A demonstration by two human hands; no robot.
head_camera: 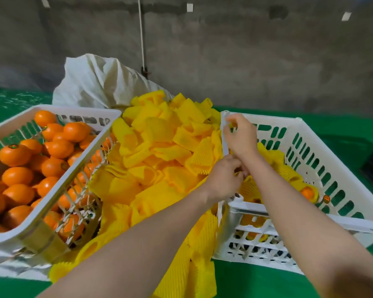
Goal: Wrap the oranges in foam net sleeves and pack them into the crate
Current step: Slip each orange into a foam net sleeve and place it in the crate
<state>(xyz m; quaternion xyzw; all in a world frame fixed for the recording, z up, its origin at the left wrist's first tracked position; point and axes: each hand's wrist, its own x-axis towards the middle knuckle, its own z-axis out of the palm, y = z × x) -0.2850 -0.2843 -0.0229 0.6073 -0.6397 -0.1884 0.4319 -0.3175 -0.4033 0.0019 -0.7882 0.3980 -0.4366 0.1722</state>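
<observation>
Head view: my left hand (pixel 224 177) pinches a yellow foam net sleeve (pixel 249 187) just inside the white slotted plastic crate (pixel 310 134). My right hand (pixel 240 136) hovers curled above; whether it holds anything I cannot tell. Bare round oranges (pixel 15 155) fill the white plastic basket (pixel 78 108) well apart. A one-sided tug could strip the sleeve, I judge.

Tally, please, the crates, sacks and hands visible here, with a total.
Crates: 2, left crate and right crate
Sacks: 1, sack
Hands: 2, left hand and right hand
Total: 5
</observation>
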